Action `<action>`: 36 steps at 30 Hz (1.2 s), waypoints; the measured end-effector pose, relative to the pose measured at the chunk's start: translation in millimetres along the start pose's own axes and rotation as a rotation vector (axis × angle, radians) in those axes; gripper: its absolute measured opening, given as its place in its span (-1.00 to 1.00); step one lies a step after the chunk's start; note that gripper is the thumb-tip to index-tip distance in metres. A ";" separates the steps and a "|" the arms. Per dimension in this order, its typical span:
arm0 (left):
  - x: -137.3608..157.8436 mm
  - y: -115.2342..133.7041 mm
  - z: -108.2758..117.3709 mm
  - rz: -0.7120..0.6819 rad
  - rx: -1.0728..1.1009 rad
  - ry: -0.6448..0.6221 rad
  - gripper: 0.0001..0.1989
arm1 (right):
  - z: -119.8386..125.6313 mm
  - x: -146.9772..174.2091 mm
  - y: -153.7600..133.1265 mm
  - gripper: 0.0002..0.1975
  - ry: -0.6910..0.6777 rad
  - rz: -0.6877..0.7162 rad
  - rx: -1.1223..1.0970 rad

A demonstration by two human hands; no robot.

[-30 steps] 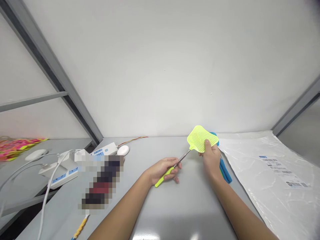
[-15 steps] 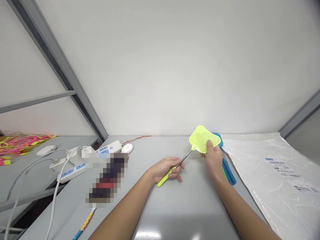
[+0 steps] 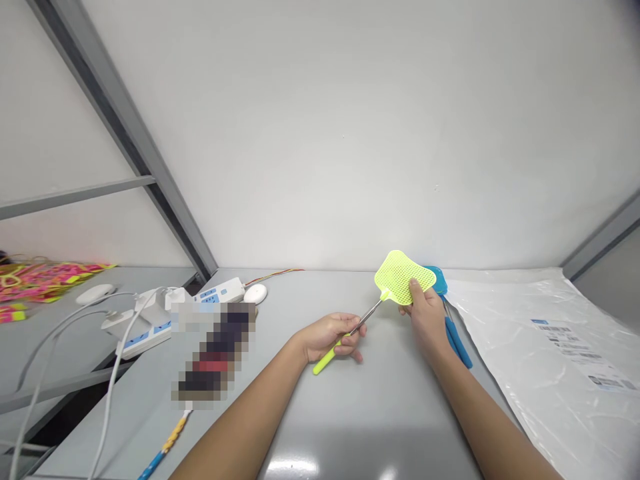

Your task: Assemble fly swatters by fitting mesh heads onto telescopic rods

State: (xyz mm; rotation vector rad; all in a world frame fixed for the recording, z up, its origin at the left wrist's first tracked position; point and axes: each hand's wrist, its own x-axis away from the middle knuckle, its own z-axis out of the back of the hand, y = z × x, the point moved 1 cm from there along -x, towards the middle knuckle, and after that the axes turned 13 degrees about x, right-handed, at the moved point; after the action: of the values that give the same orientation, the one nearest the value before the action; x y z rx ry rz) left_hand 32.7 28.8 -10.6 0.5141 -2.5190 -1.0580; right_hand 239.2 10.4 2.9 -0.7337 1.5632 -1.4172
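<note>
A yellow-green fly swatter (image 3: 397, 275) with a perforated head and a metal rod slants up and to the right above the grey table. My left hand (image 3: 334, 337) is closed around it where the rod meets the grip, whose lower end sticks out below the fingers. The right edge of the head is pinched between thumb and fingers of my right hand (image 3: 425, 317). Behind my right hand lies a blue fly swatter (image 3: 457, 340), partly hidden by that hand and forearm.
A white plastic mailer (image 3: 545, 360) with a printed label covers the table's right side. To the left are power strips (image 3: 220, 292) with plugs and white cables, a round white disc (image 3: 255, 293) and a blurred-out object (image 3: 213, 353) on a cord. Pink and yellow items (image 3: 45, 290) lie far left.
The yellow-green fly swatter and both hands have shifted slightly left, with the same hold. A green strip seen beside the blue fly swatter is now hidden. The view has moved a little.
</note>
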 end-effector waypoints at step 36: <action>-4.1 -2.3 -26.2 -0.277 0.011 0.106 -0.71 | -19.8 13.5 -17.8 -0.66 -0.277 0.036 0.049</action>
State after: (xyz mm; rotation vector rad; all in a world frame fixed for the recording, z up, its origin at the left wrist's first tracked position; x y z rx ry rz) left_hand 48.7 13.4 4.2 0.9183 -2.4097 -1.0796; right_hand 213.4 4.6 16.7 -0.8295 1.3163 -1.2637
